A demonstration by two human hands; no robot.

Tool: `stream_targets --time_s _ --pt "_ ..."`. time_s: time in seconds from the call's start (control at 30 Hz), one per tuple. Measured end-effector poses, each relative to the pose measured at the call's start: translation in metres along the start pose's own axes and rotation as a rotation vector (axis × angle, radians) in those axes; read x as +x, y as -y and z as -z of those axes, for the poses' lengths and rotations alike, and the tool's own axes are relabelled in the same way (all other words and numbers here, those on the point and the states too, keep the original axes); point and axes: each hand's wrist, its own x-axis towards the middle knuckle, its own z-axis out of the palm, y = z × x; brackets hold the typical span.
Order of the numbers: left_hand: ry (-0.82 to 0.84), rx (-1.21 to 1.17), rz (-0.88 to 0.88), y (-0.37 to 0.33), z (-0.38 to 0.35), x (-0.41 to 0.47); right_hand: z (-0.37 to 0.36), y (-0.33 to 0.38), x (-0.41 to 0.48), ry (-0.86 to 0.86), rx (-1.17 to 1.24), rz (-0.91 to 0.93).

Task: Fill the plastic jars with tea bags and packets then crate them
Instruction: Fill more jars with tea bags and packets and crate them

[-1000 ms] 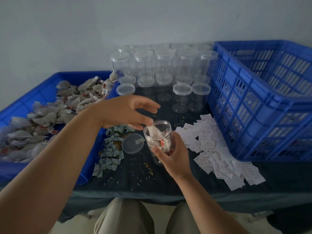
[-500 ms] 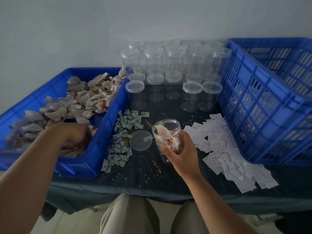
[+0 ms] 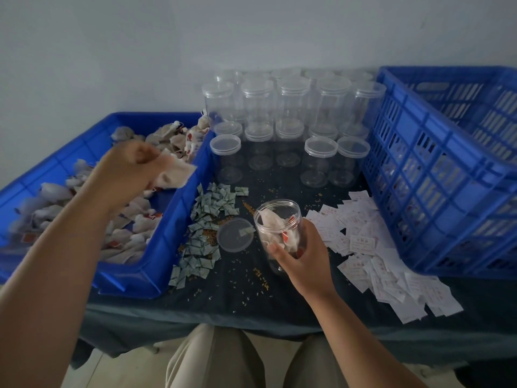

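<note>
The open plastic jar stood tilted a little above the desk, near the front middle, with several tea bags already lying inside. The right hand grasped it from its 4 o'clock side, the fingers curled round the wall and the thumb across the front. Its loose lid lay flat at the jar's 9 o'clock, just beside it, with one small packet on top.

Green packets were scattered from the jar's 9 to 10 o'clock, between the lid and the blue tray. Over that tray, at 10 o'clock, the left hand hung blurred, its fingers pinching a tea bag clear of the heap of tea bags below.

White packets spread out from the jar's 3 to 4 o'clock. The blue crate stood beyond them at 2 o'clock. Lidded empty jars crowded the back of the desk at 12 o'clock, some stacked two high. Loose grains dotted the dark cloth around the jar.
</note>
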Motion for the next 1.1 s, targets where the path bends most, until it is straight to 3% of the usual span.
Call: stream_targets --time_s 0.07,0.2,0.4,0.6,0.67,0.73,0.83,0.9,0.97,1.03,1.1 --pt "0.106 -0.136 -0.081 -0.03 -0.013 -0.012 0.0 0.002 0.0 0.002 -0.003 -0.002" --pt "0.23 -0.163 -0.212 -0.076 -0.068 -0.03 0.0 0.003 -0.001 -0.003 -0.005 -0.006" --pt "0.505 0.036 -0.303 -0.092 -0.116 -0.037 0.001 0.004 -0.001 -0.017 -0.008 -0.028" --pt "0.519 0.24 -0.39 -0.079 -0.119 -0.04 0.0 0.005 0.0 -0.014 0.023 -0.023" --pt "0.455 0.264 -0.475 -0.079 -0.118 -0.044 0.0 0.006 0.0 -0.019 0.021 -0.003" --pt "0.525 0.364 -0.571 -0.081 -0.121 -0.05 0.0 0.007 0.0 -0.023 0.019 0.01" --pt "0.786 0.463 -0.477 -0.082 -0.128 -0.054 0.0 0.005 -0.001 0.01 -0.035 0.014" --pt "0.86 0.386 -0.397 -0.081 -0.126 -0.053 -0.001 0.004 -0.002 0.026 -0.035 0.028" --pt "0.762 0.157 -0.349 -0.078 -0.122 -0.05 -0.001 0.004 -0.002 0.019 0.011 0.034" --pt "0.437 -0.088 -0.309 -0.07 -0.119 -0.042 -0.001 0.005 -0.002 -0.008 0.064 0.004" --pt "0.202 -0.04 -0.248 -0.054 -0.12 -0.031 -0.001 0.006 -0.001 -0.03 0.09 -0.021"
